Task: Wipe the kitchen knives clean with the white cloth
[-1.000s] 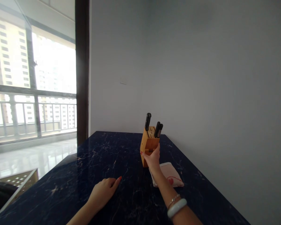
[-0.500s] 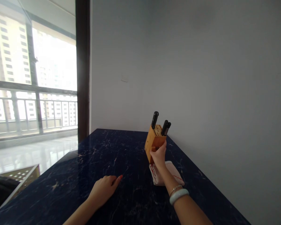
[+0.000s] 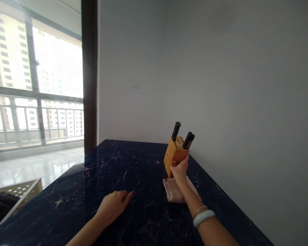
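We grip the front of the wooden knife block (image 3: 170,159) with our right hand (image 3: 180,170), thumb on its left side, the other fingers mostly hidden. The block stands near the right edge of the dark tabletop (image 3: 118,164), just beyond the folded cloth (image 3: 174,192); we cannot tell whether its base touches down. Black handles (image 3: 176,131) rise from its top. Our left hand (image 3: 112,205) rests well inside the left edge, fingers loosely curled, with broad tabletop stretching ahead toward the wall (image 3: 128,112).
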Available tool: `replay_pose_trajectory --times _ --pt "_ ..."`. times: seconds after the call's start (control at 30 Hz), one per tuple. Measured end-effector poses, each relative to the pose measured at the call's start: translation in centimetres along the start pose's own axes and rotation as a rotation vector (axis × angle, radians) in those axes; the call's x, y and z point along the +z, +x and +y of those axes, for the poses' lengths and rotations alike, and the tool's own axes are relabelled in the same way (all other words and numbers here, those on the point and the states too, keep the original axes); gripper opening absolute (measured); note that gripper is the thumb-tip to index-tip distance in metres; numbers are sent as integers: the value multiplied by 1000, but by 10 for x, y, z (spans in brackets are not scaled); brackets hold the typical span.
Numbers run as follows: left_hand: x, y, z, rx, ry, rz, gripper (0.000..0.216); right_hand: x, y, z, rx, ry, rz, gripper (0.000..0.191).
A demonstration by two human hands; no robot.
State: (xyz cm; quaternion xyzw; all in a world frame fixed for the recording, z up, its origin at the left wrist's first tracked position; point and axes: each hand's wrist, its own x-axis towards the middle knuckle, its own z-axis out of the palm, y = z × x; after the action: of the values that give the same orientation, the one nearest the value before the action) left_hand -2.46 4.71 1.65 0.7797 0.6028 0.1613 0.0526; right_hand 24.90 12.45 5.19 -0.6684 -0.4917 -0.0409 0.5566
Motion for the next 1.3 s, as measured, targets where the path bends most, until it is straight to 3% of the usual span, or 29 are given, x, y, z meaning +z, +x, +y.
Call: replay_pose_trajectory --times 0.3,0.43,0.53,0.63,0.8,0.87,0.93,1.1,1.3 --pt "1 0 -1 18 22 -7 57 -7 -7 1 -44 -43 19 93" --pt "2 0 -2 36 35 -5 58 -25 -26 -9 -90 -39 72 76" --pt "2 0 -2 41 48 -5 58 -44 -44 -17 -216 -40 67 61" --pt "2 0 -2 37 51 -8 58 -64 -50 -22 -279 -137 -84 48" --pt "2 0 -1 40 43 -11 57 -90 -43 -22 -187 -479 -617 30" --pt "2 0 -1 37 42 -14 57 -95 -45 -19 -182 -557 -741 21" --pt "1 0 0 25 42 -28 56 -97 -52 -14 -179 -622 -793 15" --pt "1 0 1 24 46 -27 56 -94 -68 -5 -227 -742 -813 32" --pt "-2 -1 3 13 53 -44 55 -90 -63 4 -253 -739 -814 36"
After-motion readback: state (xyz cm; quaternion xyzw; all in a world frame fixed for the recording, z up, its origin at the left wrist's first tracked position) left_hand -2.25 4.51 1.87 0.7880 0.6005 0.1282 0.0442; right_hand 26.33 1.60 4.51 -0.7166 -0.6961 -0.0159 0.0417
